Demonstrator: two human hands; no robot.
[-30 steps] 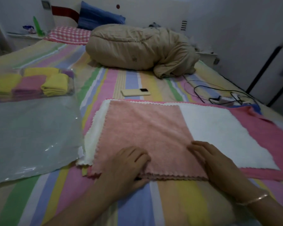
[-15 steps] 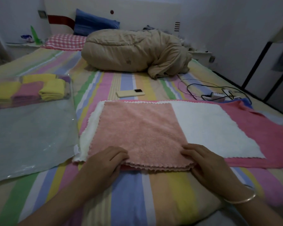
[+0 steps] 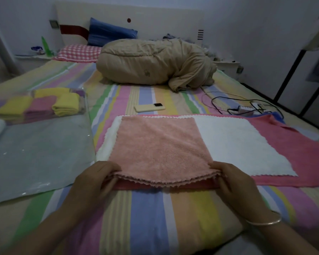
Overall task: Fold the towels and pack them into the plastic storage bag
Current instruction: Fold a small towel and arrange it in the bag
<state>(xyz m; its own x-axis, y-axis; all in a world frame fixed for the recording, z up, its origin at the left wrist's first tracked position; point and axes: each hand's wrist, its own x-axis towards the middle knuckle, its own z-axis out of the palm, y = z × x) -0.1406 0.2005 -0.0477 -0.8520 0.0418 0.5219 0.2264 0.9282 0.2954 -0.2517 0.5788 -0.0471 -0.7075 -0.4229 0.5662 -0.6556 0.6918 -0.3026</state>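
Salmon-pink terry towel (image 3: 158, 144) lies flat on the striped bed (image 3: 149, 214), directly ahead of the person, on top of a white terry towel (image 3: 234, 142) and a deeper pink towel (image 3: 300, 153) spread beneath it.

Left hand (image 3: 94, 179) pinches the near left corner of the salmon-pink towel; right hand (image 3: 230, 179) pinches the near right corner. Both hands have fingers curled over the scalloped hem, thumbs not visible. Near edge is raised off the layers below and sags in the middle between the two grips.

Key relation: the towel runs away from the hands toward the headboard, near edge crosswise, far edge resting flat. Both hands are equally close, one per corner. Judgement: next move is probably a fold of the near edge forward onto the far edge; corners need to travel together to keep the hem square.

Clear plastic storage bag (image 3: 37, 151) lies flat to the left, nearer the left hand, with folded yellow and pink towels (image 3: 42, 105) at its far end.

Hard to make out:
- how many layers each pinch holds; hem looks doubled
- whether the deeper pink towel is caught in the grip
- the bag's opening, and its left side, cut off by the frame
- a pale rounded object at far left, unidentified
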